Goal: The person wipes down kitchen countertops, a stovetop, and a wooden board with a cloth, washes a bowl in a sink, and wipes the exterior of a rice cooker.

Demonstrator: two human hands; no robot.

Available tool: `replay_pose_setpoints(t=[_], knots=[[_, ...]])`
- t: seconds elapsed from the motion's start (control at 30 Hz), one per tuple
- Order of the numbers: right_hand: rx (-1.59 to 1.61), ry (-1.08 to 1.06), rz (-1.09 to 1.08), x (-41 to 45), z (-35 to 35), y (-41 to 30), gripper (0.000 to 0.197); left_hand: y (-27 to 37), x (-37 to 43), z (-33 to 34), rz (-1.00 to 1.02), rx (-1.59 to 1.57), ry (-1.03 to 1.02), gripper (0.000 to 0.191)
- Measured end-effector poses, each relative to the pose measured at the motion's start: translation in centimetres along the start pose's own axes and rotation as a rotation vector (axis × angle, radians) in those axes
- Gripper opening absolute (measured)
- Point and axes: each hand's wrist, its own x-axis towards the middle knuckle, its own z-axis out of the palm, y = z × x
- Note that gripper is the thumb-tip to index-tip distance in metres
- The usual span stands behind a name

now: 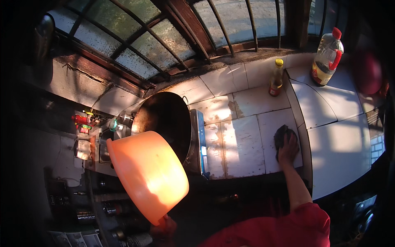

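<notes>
My left hand [166, 227], partly in shadow at the lower edge, grips the rim of an orange plastic basin [151, 176]. The basin is tipped on its side, its outer wall towards me, so its inside is hidden. It overlaps the near-left side of a dark wok [166, 123], which sits on a stove with a blue front edge [202, 139]. Over at the right end of the white tiled counter [247, 142], my right hand [289, 151] presses on a bunched dark cloth [280, 136].
A small yellow-capped bottle [276, 78] stands by the back tiles. On the raised tiled ledge [339, 148] is a large red-capped oil bottle [327, 58]. Barred windows [234, 24] line the back. Jars and packets [82, 120] crowd the left; brown stains [222, 148] mark the tiles.
</notes>
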Motion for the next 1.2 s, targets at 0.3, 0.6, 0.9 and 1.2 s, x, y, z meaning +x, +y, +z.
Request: replay_pose_setpoints(t=[0.3, 0.6, 0.9, 1.2], knots=[[0.198, -0.278, -0.886, -1.7, 3.2, -15.3, 0.049, -2.1, -0.3, -5.0, 0.113, -0.038, 0.438, 0.046], [0.156, 0.044, -0.533, 18.1, 9.4, -15.8, 0.049, -5.6, 2.9, -1.2, -0.182, 0.533, 0.044, 0.035], [0.043, 0.063, -0.144, 11.9, 3.0, -1.1, 0.057, -10.3, 9.4, 2.7, -0.581, 0.574, 0.092, 0.031], [-0.058, -0.036, 0.004, -4.7, -2.1, 2.9, 0.030, -17.0, 13.2, -4.0, -0.516, 0.558, -0.007, 0.024]])
